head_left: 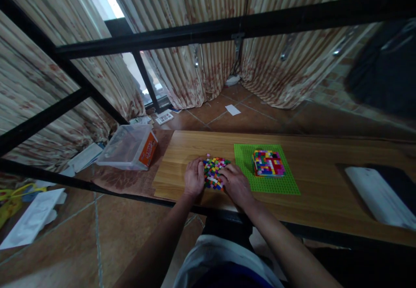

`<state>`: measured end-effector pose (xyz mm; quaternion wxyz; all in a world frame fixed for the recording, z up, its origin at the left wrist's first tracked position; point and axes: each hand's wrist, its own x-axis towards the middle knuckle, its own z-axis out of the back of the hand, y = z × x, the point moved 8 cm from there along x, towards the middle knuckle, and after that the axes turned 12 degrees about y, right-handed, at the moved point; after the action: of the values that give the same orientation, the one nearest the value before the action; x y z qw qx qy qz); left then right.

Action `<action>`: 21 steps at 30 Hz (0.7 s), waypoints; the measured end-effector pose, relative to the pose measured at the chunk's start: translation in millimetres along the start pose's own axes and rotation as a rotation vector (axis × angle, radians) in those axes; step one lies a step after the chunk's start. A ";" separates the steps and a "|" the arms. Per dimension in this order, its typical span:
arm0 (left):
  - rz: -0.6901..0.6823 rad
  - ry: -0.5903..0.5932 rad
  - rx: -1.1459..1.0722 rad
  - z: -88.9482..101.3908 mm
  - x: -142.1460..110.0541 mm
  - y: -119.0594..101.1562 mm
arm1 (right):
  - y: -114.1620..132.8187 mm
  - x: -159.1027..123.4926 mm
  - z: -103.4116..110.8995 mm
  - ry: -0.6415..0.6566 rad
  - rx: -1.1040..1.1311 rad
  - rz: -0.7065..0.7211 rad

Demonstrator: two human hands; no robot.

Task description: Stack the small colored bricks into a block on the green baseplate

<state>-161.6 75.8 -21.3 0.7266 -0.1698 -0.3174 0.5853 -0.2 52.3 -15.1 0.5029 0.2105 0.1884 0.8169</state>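
Note:
A pile of small multicoloured toy bricks (214,171) lies on the wooden tabletop between my hands. My left hand (194,177) rests cupped along the left edge of the pile, its fingers unclenched and nothing seen in it. From the right, my right hand (236,183) reaches onto the bricks, fingers slightly bent and apart, the fingertips touching the pile. Whether it pinches a single brick is too small to make out. Right of that hand, a block built of coloured bricks (269,163) stands on a green studded baseplate (242,151).
An empty clear plastic box (125,147) with an orange label is at the table's left end. A white object (378,192) lies on something dark at the right. Black metal bars (156,41) cross in front of striped curtains (214,71). Papers (32,218) lie on the tiled floor.

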 end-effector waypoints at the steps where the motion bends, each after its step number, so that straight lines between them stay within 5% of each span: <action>1: 0.002 0.007 0.001 -0.3 0.2 0.1 | -0.2 0.6 -0.4 0.005 0.005 0.003; 8: 0.010 0.027 -0.009 0.4 1.2 -2.2 | -1.2 0.4 15.1 -0.071 0.157 -0.039; 16: -0.009 0.041 -0.014 0.2 2.7 0.3 | -20.5 -24.0 32.9 -0.307 0.760 -0.209; 21: -0.027 0.034 -0.027 1.1 3.3 3.5 | -30.6 -42.0 62.0 -0.408 0.748 -0.198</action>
<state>-164.5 79.7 -21.8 0.7374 -0.1851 -0.3152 0.5679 72.6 33.4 14.6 0.4949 0.5160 0.3874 0.5820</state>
